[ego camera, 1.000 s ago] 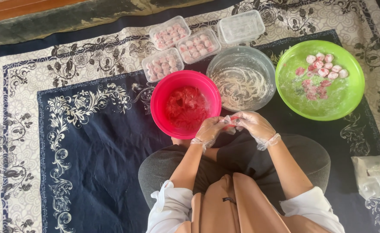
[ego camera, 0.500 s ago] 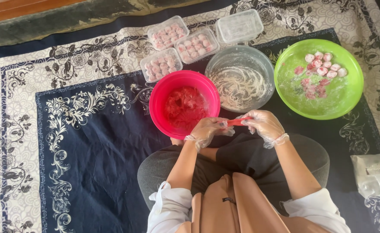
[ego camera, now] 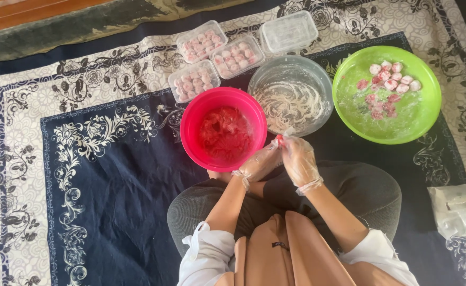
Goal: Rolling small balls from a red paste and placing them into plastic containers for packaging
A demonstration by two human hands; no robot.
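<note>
A small red piece of dough [ego camera: 279,139] sits pinched between the fingertips of both gloved hands, just above the gap between the red bowl and the clear bowl. The left hand [ego camera: 259,163] closes around it from below and the right hand [ego camera: 299,159] closes from above, both curled tight on the piece with no fingers spread. Half a second ago the hands were held lower, nearer the lap; they have since lifted toward the bowls' rims and the red bit now shows at the fingertips, which suggests the shaping is still under way rather than finished. The red bowl [ego camera: 190,124] holds a mass of red dough [ego camera: 223,132]; the clear bowl [ego camera: 323,87] beside it is smeared with white flour. To the right, the green bowl [ego camera: 429,106] carries a cluster of floured pink balls [ego camera: 389,79]. Beyond them stand four clear plastic tubs [ego camera: 288,32], three filled with pink balls, one empty, all on a patterned blue rug [ego camera: 84,185].
</note>
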